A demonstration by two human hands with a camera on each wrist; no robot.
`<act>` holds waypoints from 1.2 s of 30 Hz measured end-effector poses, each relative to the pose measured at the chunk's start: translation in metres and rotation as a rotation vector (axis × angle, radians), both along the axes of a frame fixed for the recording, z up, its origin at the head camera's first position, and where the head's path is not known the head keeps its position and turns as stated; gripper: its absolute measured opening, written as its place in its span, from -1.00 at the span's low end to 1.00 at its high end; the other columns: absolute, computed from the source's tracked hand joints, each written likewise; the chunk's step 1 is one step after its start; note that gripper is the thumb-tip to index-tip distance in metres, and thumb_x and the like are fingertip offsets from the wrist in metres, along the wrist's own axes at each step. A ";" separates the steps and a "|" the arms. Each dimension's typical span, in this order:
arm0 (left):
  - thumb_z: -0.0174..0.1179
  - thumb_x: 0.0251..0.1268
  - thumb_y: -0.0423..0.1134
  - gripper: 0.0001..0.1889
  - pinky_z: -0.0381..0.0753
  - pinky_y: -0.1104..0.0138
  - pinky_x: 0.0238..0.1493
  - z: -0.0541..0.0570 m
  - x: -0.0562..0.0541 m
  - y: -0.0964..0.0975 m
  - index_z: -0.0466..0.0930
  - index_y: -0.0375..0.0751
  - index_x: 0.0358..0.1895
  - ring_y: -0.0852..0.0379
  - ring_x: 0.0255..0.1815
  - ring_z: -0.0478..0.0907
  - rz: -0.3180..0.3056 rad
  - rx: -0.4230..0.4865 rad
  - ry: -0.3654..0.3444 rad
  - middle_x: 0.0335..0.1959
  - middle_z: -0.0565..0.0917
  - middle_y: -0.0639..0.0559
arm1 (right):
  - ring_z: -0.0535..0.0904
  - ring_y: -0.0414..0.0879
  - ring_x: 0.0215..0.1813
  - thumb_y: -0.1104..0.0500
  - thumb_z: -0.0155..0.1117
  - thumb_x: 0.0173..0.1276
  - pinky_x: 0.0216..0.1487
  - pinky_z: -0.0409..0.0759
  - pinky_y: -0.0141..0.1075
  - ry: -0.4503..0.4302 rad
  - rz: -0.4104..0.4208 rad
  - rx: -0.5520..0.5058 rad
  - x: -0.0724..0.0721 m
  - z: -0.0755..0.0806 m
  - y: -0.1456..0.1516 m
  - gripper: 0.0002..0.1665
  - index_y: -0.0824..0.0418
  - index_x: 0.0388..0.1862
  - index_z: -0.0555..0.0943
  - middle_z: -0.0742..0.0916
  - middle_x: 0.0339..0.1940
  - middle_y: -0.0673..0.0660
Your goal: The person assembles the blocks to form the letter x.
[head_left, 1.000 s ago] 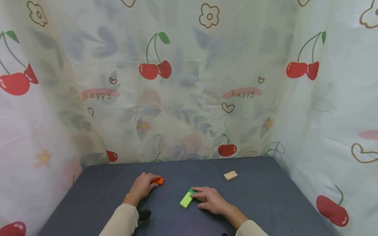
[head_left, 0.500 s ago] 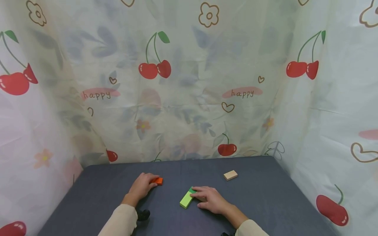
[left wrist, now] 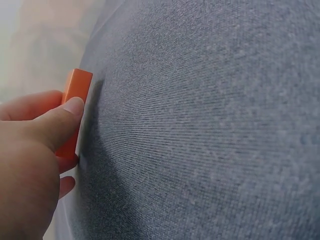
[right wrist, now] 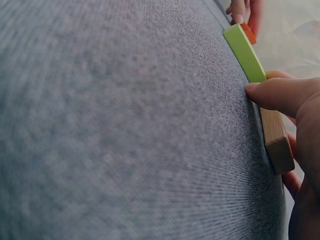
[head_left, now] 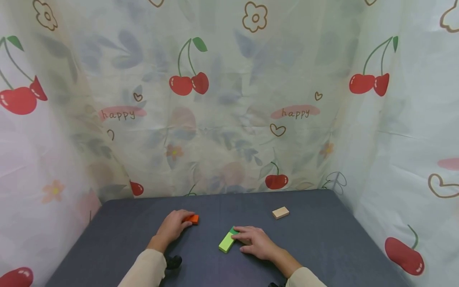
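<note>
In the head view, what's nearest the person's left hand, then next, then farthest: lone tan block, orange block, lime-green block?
1. Orange block: pinched in the left hand.
2. Lime-green block: to its right, at the right hand.
3. Tan block: farther right, lying alone.

Pale fabric walls (head_left: 229, 59) on three sides, red cherry prints (head_left: 181, 85), dark blue-grey table (head_left: 322, 239)
</note>
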State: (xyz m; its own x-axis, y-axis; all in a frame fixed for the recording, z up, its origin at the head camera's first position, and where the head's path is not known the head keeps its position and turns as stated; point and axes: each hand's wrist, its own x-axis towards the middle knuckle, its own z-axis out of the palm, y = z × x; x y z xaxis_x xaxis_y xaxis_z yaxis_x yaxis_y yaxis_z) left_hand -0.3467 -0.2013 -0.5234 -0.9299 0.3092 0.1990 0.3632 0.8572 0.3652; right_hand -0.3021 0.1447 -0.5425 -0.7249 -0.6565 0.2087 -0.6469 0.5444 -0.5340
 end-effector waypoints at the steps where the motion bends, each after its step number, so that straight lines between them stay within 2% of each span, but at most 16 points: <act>1: 0.29 0.28 -0.17 -0.60 0.39 -0.01 0.19 0.000 0.000 0.000 0.63 -0.07 0.19 -0.08 0.13 0.51 0.001 0.007 -0.004 0.10 0.63 -0.02 | 0.38 -0.01 0.37 0.17 0.43 0.23 0.22 0.24 0.21 0.000 -0.001 -0.001 0.000 0.000 0.000 -0.45 -0.07 0.23 0.62 0.50 0.36 -0.01; 5: 0.29 0.28 -0.17 -0.61 0.39 -0.01 0.19 0.000 0.001 0.002 0.63 -0.06 0.18 -0.07 0.13 0.51 -0.003 0.030 -0.007 0.09 0.63 0.00 | 0.39 0.00 0.36 0.17 0.42 0.24 0.23 0.24 0.21 0.002 0.002 -0.009 0.000 0.000 0.000 -0.45 -0.06 0.23 0.62 0.51 0.36 0.00; 20: 0.29 0.28 -0.13 -0.61 0.43 0.00 0.15 0.000 0.007 0.013 0.64 -0.02 0.17 -0.02 0.08 0.52 -0.057 0.049 0.081 0.06 0.65 0.05 | 0.39 0.00 0.36 0.18 0.43 0.23 0.24 0.24 0.20 0.006 0.004 -0.014 0.000 0.000 0.000 -0.45 -0.06 0.23 0.62 0.51 0.36 0.00; 29: 0.27 0.30 -0.13 -0.60 0.45 0.00 0.12 0.002 0.014 0.019 0.63 -0.04 0.20 -0.04 0.07 0.53 -0.103 0.060 0.103 0.08 0.64 0.03 | 0.38 0.01 0.37 0.16 0.41 0.25 0.24 0.23 0.21 -0.005 0.007 -0.011 0.000 0.000 0.000 -0.45 -0.07 0.24 0.61 0.50 0.37 0.00; 36: 0.28 0.28 -0.12 -0.60 0.46 0.01 0.11 0.000 0.016 0.026 0.64 -0.03 0.18 -0.02 0.06 0.53 -0.088 0.069 0.123 0.07 0.64 0.04 | 0.38 0.01 0.36 0.17 0.42 0.24 0.24 0.23 0.21 0.000 0.005 -0.013 0.001 0.001 0.000 -0.45 -0.05 0.24 0.61 0.50 0.37 0.01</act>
State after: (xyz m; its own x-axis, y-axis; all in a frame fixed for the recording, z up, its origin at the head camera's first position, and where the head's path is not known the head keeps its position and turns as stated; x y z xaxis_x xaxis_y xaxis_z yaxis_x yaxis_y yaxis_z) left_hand -0.3304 -0.1750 -0.5232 -0.8675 0.3697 0.3330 0.4809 0.7946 0.3707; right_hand -0.3010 0.1449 -0.5418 -0.7219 -0.6571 0.2171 -0.6492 0.5346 -0.5411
